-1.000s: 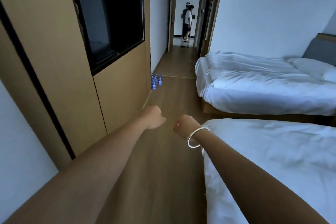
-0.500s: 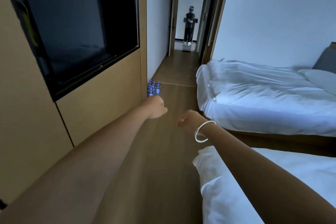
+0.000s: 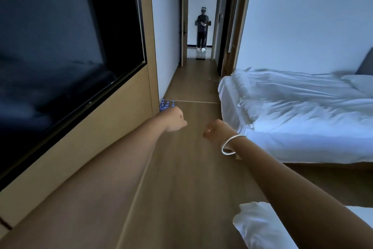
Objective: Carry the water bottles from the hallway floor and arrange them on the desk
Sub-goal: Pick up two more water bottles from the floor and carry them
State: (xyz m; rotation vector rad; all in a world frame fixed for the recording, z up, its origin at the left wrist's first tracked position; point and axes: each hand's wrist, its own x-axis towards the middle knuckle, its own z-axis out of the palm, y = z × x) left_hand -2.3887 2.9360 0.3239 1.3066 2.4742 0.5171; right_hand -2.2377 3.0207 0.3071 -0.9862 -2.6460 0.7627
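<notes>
head view: approaching the water bottles (image 3: 166, 104) on the hallway floor, both arms out front, nothing in hand.

left hand (image 3: 175, 116) and right hand (image 3: 216, 128) curled into loose fists, gripping nothing, a silver bangle (image 3: 230, 145) on the right wrist. bottles clustered at the foot of the wooden wall panel (image 3: 105, 119), partly hidden behind the left hand, just short of the floor seam, well apart from both hands. beds (image 3: 298, 115) to the right, a distant person (image 3: 202, 27) in the far doorway. judged as the fetch step, barely begun: next, closing in, crouching and uncurling the fingers to grip the bottles. no desk in sight.
</notes>
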